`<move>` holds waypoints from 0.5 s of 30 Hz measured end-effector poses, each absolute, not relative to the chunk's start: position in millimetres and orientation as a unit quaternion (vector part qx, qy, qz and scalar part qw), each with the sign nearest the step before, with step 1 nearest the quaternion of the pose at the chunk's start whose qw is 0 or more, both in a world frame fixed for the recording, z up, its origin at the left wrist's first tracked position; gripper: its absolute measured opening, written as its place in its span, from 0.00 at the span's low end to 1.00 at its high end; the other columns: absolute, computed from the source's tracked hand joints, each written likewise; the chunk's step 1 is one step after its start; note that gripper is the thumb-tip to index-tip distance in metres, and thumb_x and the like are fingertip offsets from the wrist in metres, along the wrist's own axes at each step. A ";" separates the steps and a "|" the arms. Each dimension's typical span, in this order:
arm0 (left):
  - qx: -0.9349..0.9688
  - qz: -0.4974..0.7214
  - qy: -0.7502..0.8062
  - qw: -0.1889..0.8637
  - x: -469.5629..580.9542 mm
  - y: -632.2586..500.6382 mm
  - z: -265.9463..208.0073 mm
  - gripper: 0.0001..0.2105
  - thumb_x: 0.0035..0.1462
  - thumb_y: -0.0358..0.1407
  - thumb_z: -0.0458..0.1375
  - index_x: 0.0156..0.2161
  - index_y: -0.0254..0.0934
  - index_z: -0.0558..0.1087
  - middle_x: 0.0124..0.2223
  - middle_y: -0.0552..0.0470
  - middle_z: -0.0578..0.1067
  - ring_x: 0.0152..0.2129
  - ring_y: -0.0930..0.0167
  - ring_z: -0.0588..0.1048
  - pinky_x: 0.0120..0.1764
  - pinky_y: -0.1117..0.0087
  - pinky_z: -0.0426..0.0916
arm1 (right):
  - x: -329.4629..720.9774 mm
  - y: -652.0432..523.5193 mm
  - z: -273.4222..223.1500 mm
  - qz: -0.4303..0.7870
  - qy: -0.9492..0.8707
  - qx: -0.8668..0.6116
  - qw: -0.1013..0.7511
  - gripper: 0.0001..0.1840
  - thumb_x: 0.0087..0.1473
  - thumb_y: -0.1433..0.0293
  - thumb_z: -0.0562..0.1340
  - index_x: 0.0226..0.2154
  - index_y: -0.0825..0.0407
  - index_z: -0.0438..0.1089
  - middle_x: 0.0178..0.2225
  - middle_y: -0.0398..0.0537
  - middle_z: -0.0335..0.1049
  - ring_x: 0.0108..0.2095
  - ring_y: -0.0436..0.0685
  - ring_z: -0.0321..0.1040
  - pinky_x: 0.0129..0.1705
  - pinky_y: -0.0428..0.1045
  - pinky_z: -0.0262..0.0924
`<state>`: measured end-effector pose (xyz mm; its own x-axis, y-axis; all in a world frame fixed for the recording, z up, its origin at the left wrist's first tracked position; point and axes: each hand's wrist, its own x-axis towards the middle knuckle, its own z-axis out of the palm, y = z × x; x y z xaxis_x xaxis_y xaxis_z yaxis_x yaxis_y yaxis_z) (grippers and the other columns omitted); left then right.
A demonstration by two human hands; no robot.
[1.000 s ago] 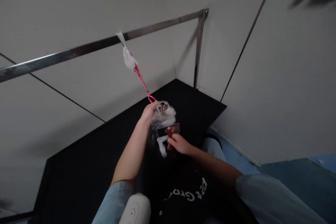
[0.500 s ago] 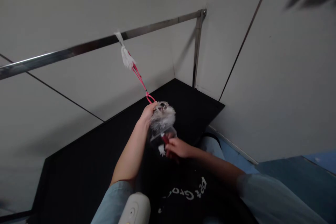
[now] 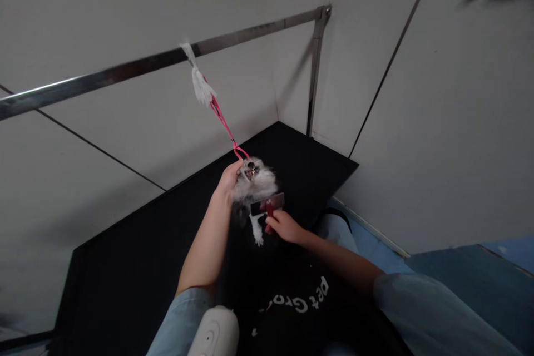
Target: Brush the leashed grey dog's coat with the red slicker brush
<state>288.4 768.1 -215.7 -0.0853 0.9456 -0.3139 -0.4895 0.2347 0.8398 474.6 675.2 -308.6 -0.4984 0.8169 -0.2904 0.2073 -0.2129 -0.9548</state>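
A small grey-and-white dog (image 3: 262, 182) is on the black table, its muzzle tipped upward. My left hand (image 3: 230, 179) is closed around the side of its head, beside the pink loop lead (image 3: 225, 127); its fingers are partly buried in fur. In my right hand (image 3: 287, 227) is a slicker brush (image 3: 276, 200), gripped by its red handle. The wide rectangular brush head lies at the lower edge of the dog's chest fur; I cannot tell whether its pins touch. A white paw (image 3: 257, 230) hangs just below the brush.
The lead is tied with white cloth (image 3: 202, 87) to a metal bar (image 3: 142, 68) above the black grooming table (image 3: 137, 267). Pale walls stand behind and to the right. A black apron (image 3: 283, 272) with white lettering covers my front. A white rounded device (image 3: 217, 331) sits at the bottom edge.
The brush has turned, its head now level and clearer, and has shifted slightly up and right. My left hand and the dog's head have moved slightly left, with the muzzle tipped more toward the left.
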 end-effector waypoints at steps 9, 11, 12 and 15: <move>0.263 0.569 0.461 0.628 292.8 772.6 -214.4 0.11 0.54 0.40 0.68 0.31 0.32 0.76 0.26 0.48 0.79 0.22 0.69 0.78 0.30 0.69 0.74 | 478.3 660.4 -306.2 0.670 -0.565 -0.423 0.231 0.12 0.62 0.65 0.59 0.28 0.51 0.66 0.28 0.46 0.75 0.26 0.51 0.70 0.29 0.45 0.63; 0.265 0.564 0.461 0.632 294.1 774.2 -214.9 0.11 0.53 0.40 0.68 0.31 0.32 0.76 0.25 0.49 0.79 0.20 0.69 0.77 0.29 0.70 0.73 | 478.1 668.2 -303.7 0.612 -0.590 -0.449 0.276 0.12 0.62 0.67 0.60 0.27 0.52 0.66 0.29 0.46 0.76 0.28 0.51 0.71 0.33 0.45 0.63; 0.265 0.560 0.465 0.633 295.0 774.4 -215.5 0.12 0.53 0.40 0.68 0.31 0.32 0.76 0.24 0.49 0.79 0.20 0.69 0.77 0.28 0.70 0.73 | 477.9 669.8 -304.3 0.600 -0.598 -0.457 0.273 0.13 0.61 0.67 0.60 0.26 0.52 0.66 0.28 0.46 0.76 0.28 0.51 0.71 0.33 0.45 0.62; 0.264 0.545 0.476 0.637 298.7 773.9 -217.4 0.11 0.53 0.39 0.68 0.31 0.30 0.77 0.24 0.47 0.79 0.19 0.68 0.77 0.29 0.69 0.73 | 478.4 663.2 -309.5 0.645 -0.571 -0.453 0.232 0.13 0.62 0.67 0.60 0.26 0.51 0.64 0.26 0.45 0.75 0.26 0.51 0.70 0.29 0.45 0.61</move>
